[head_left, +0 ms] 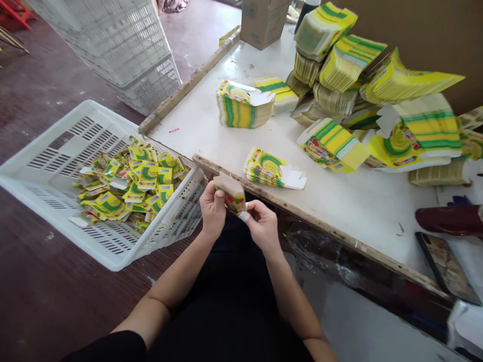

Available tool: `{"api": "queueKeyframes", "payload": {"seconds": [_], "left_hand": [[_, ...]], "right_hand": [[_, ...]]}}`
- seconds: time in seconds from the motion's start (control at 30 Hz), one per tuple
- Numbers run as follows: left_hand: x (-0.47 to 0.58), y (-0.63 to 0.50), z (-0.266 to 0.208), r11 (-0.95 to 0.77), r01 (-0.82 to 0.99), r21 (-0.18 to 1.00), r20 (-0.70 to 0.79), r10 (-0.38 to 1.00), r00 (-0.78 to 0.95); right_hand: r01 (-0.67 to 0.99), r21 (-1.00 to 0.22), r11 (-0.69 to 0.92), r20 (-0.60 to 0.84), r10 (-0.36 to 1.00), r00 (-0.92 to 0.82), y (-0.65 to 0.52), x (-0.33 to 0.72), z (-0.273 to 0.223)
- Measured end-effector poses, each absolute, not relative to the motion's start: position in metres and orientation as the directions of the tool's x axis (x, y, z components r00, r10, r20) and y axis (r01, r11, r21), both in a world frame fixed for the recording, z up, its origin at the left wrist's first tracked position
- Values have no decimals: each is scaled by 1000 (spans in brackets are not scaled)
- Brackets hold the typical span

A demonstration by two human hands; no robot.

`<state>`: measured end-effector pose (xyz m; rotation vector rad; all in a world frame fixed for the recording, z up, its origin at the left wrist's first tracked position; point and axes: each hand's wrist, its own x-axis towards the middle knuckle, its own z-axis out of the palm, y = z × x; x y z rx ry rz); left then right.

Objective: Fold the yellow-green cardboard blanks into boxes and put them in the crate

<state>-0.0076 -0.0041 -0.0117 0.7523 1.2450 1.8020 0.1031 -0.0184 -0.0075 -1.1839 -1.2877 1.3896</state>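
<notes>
Between my two hands, just in front of the table's wooden edge, is a small printed carton [234,193] with its pale inner flaps showing. My left hand [213,208] pinches its left side with thumb and fingers. At its lower right corner, my right hand [261,223] is closed on it, with white wraps on fingertips. On the table just beyond lies a fanned pile of flat yellow-and-green cartons [267,168]. To my left, a white plastic crate [124,254] holds many folded yellow-and-green cartons [145,176].
Behind the fanned pile stands a carton bundle [245,108]. Several more stacks [350,60] are heaped at the right rear. A brown cardboard box [262,22] sits at the back. A phone [449,264] lies at the right edge. Stacked white crates [124,45] stand on the floor.
</notes>
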Motion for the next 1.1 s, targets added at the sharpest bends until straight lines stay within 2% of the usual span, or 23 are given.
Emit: {"api": "queueKeyframes", "payload": {"seconds": [0.07,0.13,0.23,0.3,0.37,0.47,0.57,0.67,0.73,0.77,0.83,0.93,1.0,1.1], "left_hand": [[-10,-5,-16,-180,-253,951,21,851,-525],[-17,-6,-16,-126,-237,963,-1,881,-473],[-39,-6,-4,-23,-176,984,-9,984,-177],[-58,-7,9,-22,-106,994,25,999,27],[-71,-9,20,-45,16,999,42,988,150],[-71,-12,26,-68,316,946,-35,950,309],[-54,-16,20,-75,477,876,-150,897,417],[-39,-22,12,-55,507,860,-135,935,329],[-32,-25,8,-83,501,862,-62,962,265],[-29,-27,7,-111,491,864,-22,966,257],[-22,-29,4,-189,465,865,63,960,273],[-15,-31,1,-303,442,845,193,941,277],[-13,-31,-1,-351,438,828,248,929,275],[-14,-29,-1,-362,444,819,243,921,303]], "right_hand": [[47,-999,-19,-25,992,-125,-16,112,-5],[115,-990,76,62,990,-125,-14,123,-1],[315,-908,276,241,959,-147,-12,142,6],[477,-784,396,345,918,-194,-10,151,11],[577,-649,496,408,867,-287,-10,154,13],[529,-545,651,475,759,-446,-14,147,13],[430,-571,699,508,713,-483,-21,141,10],[471,-694,545,481,837,-260,-28,142,4],[425,-825,372,384,922,-61,-30,143,-2],[350,-892,285,298,954,-17,-30,143,-4],[140,-985,102,92,993,-77,-29,140,-8],[-127,-976,-177,-125,932,-342,-25,134,-8],[-210,-938,-274,-158,882,-444,-22,132,-7],[-225,-930,-291,-157,868,-471,-19,130,-6]]}}
